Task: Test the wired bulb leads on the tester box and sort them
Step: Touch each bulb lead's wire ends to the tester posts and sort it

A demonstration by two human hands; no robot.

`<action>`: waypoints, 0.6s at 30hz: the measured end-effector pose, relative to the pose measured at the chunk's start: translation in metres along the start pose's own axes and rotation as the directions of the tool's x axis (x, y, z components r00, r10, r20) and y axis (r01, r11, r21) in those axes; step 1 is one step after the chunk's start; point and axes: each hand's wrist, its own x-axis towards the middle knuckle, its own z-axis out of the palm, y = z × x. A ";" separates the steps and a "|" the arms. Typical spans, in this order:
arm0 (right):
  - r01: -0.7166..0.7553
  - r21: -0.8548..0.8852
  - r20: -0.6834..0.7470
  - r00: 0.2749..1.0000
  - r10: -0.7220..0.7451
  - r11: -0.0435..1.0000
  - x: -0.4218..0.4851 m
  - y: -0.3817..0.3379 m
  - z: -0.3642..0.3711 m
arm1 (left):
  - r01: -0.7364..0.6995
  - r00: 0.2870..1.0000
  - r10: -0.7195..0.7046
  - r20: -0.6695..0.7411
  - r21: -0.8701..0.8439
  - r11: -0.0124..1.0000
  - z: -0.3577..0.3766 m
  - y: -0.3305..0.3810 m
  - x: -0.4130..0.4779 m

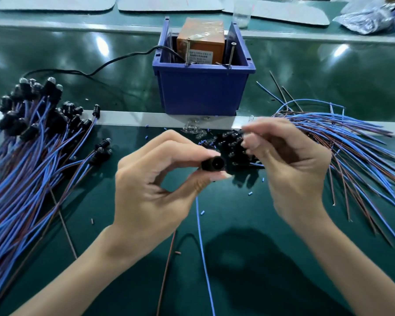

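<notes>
My left hand pinches a black bulb socket between thumb and forefinger, its open end facing me, with a blue and a brown lead hanging below. My right hand is blurred, its fingertips pinching a small clear bulb just up and right of the socket. The tester, an orange box inside a blue bin, stands behind with two upright screws at its front rim. Loose clear bulbs and black sockets lie between the bin and my hands.
A large pile of sockets with bulbs on blue and brown leads covers the left of the green mat. A fan of wired leads spreads on the right. A black cable runs from the bin leftwards. A plastic bag lies far right.
</notes>
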 end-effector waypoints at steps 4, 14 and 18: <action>0.035 0.088 0.105 0.993 -0.044 0.995 0.009 -0.022 -0.004 | 0.013 1.000 -0.013 -0.001 -0.048 0.999 -0.001 -0.001 -0.001; 0.104 -0.038 0.326 0.942 -0.086 0.994 0.013 -0.051 -0.005 | 0.144 0.988 -0.152 -0.013 -0.253 0.957 0.002 0.005 0.002; 0.104 -0.071 0.358 0.931 -0.072 0.992 0.012 -0.048 -0.005 | 0.200 0.979 -0.203 0.010 -0.233 0.952 0.001 0.009 0.003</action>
